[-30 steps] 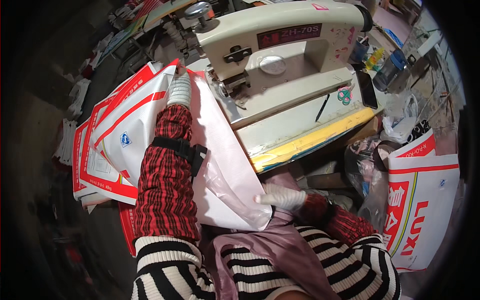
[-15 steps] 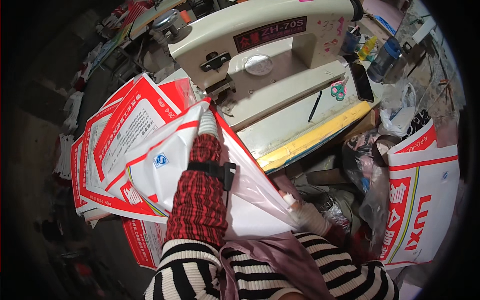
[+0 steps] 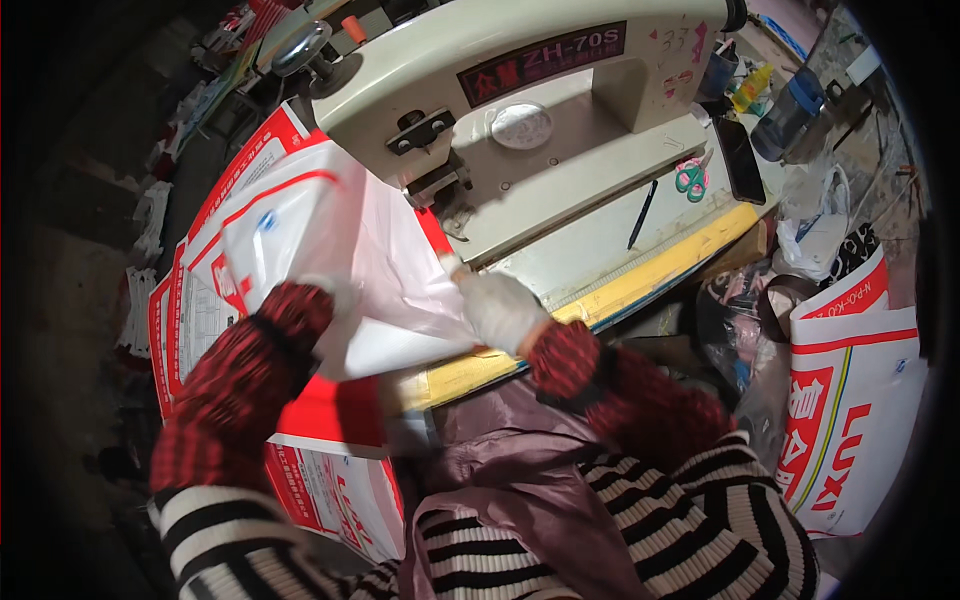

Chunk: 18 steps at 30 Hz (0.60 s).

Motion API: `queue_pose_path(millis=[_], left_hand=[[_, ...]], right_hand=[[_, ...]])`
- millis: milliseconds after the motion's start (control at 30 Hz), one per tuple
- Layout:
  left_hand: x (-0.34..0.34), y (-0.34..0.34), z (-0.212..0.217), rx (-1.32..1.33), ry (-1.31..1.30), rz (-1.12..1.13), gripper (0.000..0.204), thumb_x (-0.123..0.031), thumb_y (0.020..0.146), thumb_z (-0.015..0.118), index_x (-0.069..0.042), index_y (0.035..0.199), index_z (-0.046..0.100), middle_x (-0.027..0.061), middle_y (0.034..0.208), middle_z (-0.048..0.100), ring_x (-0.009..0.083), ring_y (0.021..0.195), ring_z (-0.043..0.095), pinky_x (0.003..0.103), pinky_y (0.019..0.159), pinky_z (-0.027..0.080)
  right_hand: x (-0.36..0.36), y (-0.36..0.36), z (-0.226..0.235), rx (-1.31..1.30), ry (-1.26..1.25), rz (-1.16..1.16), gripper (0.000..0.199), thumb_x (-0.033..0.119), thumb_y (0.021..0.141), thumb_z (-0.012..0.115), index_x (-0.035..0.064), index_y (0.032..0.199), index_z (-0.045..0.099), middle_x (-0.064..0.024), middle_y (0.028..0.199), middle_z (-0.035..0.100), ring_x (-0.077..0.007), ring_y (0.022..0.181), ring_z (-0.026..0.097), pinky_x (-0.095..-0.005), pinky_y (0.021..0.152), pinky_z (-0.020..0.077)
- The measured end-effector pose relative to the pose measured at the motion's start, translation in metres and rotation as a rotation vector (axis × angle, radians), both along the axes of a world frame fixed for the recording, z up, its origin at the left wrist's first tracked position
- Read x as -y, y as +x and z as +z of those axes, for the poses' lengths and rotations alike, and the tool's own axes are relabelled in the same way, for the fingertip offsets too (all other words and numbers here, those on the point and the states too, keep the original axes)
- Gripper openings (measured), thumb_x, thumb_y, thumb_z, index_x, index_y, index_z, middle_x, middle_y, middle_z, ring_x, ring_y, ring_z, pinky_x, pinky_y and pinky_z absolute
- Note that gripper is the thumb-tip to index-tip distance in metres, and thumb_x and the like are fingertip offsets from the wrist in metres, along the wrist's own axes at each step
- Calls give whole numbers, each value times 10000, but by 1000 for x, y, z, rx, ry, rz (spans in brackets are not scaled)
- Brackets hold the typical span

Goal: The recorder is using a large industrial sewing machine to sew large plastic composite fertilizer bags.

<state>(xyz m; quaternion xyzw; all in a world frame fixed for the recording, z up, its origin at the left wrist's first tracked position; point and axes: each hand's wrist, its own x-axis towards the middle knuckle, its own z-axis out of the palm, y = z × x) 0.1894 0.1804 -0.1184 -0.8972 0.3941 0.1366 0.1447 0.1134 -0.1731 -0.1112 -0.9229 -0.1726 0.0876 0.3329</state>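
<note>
A white plastic sack (image 3: 400,250) with red stripes lies bent and puffed up at the left end of a cream industrial sewing machine (image 3: 400,70). My left hand (image 3: 338,295), in a pale glove, is against the sack; it is smeared by motion and its fingers are hidden. At the sack's right edge, just below the machine's needle and presser foot (image 3: 445,190), my gloved right hand (image 3: 500,308) is closed on the edge, with a fingertip showing toward the machine. Red and white printed sacks (image 3: 215,215) lie in a pile beneath and to the left.
On the machine table with its yellow front edge (image 3: 600,295) lie a black pen (image 3: 642,215), green-handled scissors (image 3: 690,180) and a phone (image 3: 738,160). A blue bottle (image 3: 788,115) stands behind. Another printed sack (image 3: 855,420) is at the right; more sacks (image 3: 340,495) hang below left.
My left hand has pulled back left and nearer from the needle area, folding the sack over. My right hand has risen from the near side to the sack's edge by the machine.
</note>
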Motion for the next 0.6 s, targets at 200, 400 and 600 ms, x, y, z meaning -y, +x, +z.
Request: queue_pose_path(millis=[200, 400, 600], left_hand=[[76, -194, 72, -606, -196, -131, 292, -281, 908, 494, -76, 1061, 634, 42, 828, 623, 187, 669, 579, 312, 683, 501], [150, -149, 91, -180, -823, 816, 316, -243, 790, 646, 10, 972, 595, 190, 771, 601, 355, 740, 590, 422, 711, 473], [166, -185, 56, -720, -594, 182, 396, -188, 804, 673, -23, 1131, 521, 110, 856, 593, 219, 780, 609, 350, 751, 484]], right_hand=[[-28, 38, -10, 57, -28, 166, 333, 232, 927, 411, 30, 1180, 489, -217, 850, 644, -370, 736, 639, -441, 663, 513], [-20, 6, -14, -233, 296, -21, 398, 344, 968, 371, 67, 1242, 457, -219, 816, 607, -357, 756, 631, -440, 655, 501], [-18, -8, -3, -61, 177, -62, 405, 117, 834, 444, -4, 1219, 474, -256, 875, 632, -393, 825, 624, -482, 721, 493]])
